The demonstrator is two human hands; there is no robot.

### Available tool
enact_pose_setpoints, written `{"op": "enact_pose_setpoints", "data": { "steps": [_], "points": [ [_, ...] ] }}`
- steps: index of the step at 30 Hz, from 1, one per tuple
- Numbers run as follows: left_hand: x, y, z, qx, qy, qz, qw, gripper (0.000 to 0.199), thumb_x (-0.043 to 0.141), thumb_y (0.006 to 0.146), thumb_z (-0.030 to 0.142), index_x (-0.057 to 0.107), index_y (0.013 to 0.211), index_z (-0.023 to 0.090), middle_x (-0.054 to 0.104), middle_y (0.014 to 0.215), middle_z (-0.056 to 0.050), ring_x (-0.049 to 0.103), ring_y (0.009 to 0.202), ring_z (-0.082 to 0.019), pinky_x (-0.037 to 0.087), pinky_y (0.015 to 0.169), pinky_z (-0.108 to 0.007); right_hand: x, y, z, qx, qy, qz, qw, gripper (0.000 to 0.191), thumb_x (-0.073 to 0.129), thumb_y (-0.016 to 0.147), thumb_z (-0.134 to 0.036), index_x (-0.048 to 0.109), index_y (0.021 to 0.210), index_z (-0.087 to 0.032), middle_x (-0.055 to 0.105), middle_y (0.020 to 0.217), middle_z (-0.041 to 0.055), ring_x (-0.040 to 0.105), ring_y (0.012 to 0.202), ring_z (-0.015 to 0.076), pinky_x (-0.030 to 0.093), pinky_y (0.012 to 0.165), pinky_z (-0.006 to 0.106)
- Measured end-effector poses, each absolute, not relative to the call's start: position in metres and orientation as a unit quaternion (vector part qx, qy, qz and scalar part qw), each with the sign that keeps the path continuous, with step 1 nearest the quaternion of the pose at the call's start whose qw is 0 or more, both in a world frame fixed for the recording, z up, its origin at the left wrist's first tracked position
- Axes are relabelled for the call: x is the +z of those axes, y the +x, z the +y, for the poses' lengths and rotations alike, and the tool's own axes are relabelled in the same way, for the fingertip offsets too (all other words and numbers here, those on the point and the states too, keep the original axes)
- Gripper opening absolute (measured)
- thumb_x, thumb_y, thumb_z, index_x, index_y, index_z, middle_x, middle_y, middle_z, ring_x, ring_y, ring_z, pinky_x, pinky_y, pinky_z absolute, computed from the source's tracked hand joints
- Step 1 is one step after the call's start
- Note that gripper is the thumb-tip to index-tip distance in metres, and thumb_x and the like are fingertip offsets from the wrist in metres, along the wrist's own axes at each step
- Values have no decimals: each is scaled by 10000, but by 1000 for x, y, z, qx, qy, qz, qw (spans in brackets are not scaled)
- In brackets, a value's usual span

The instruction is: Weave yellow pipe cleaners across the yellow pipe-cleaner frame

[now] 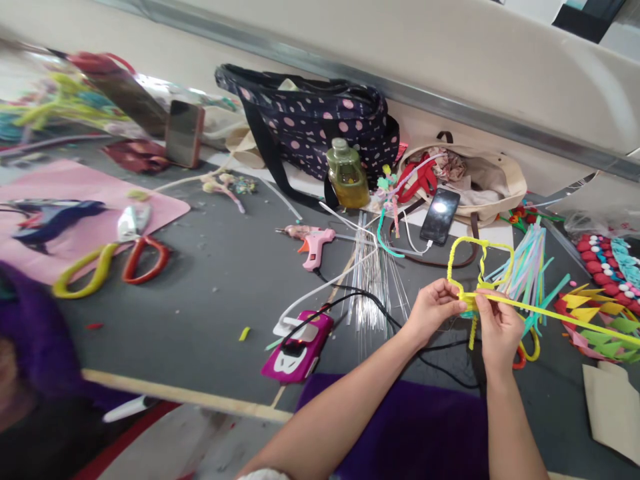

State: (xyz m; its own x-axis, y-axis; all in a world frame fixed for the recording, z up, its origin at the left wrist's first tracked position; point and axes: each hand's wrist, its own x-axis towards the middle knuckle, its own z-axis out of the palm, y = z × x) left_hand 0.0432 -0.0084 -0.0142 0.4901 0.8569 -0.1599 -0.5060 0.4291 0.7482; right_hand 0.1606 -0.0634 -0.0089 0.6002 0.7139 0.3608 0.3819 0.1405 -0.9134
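Note:
A yellow pipe-cleaner frame (481,243), roughly square with a twisted piece down its middle, is held up above the grey table at the right. My left hand (436,308) is closed on the frame's lower left corner. Pinched in my right hand (500,327) is a long yellow strip (565,313) that runs off to the right edge and crosses the frame's lower part. My two hands are close together at the frame. A short twisted yellow end hangs below them.
Behind stand a dotted bag (310,127), a bottle (346,177) and a phone (440,217). Thin wires (373,287), a pink glue gun (315,245) and a magenta power strip (300,347) lie left of my hands. Scissors (135,233) lie far left, near another person's purple sleeve (35,333).

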Motion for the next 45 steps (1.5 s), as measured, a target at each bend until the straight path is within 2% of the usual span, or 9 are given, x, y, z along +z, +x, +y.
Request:
{"op": "enact_pose_setpoints", "data": {
  "steps": [12, 24, 30, 38, 45],
  "points": [
    [-15, 43, -9, 429, 325, 265, 800, 388, 878, 540, 240, 573, 752, 129, 609, 731, 17, 573, 641, -81, 453, 654, -211, -6, 159, -63, 185, -642, -372, 644, 204, 713, 762, -353, 709, 816, -157, 731, 845, 77, 683, 801, 216, 567, 742, 360],
    [-14, 43, -10, 428, 325, 257, 803, 383, 877, 548, 252, 582, 758, 128, 614, 735, 10, 577, 651, -84, 459, 654, -210, -3, 159, -64, 163, -655, -389, 627, 233, 699, 769, -380, 719, 797, -149, 736, 830, 84, 685, 795, 227, 567, 743, 374],
    [-14, 43, -10, 421, 325, 264, 805, 382, 868, 562, 267, 569, 758, 132, 612, 726, 6, 565, 605, -80, 457, 582, -198, -4, 160, -64, 161, -653, -396, 625, 226, 696, 771, -379, 721, 796, -156, 738, 825, 79, 685, 786, 223, 568, 739, 375],
    [-14, 43, -10, 430, 326, 251, 803, 366, 867, 560, 226, 562, 743, 136, 609, 746, 8, 580, 649, -86, 471, 636, -207, -7, 161, -64, 153, -660, -407, 613, 248, 691, 775, -398, 729, 795, -154, 743, 807, 78, 685, 775, 226, 563, 737, 372],
    [-13, 42, -10, 435, 331, 257, 797, 361, 860, 571, 237, 552, 732, 137, 611, 726, 11, 563, 610, -79, 458, 594, -201, -7, 162, -64, 158, -657, -404, 616, 230, 704, 762, -384, 733, 791, -158, 743, 808, 74, 683, 771, 223, 557, 739, 368]
  ]
}}
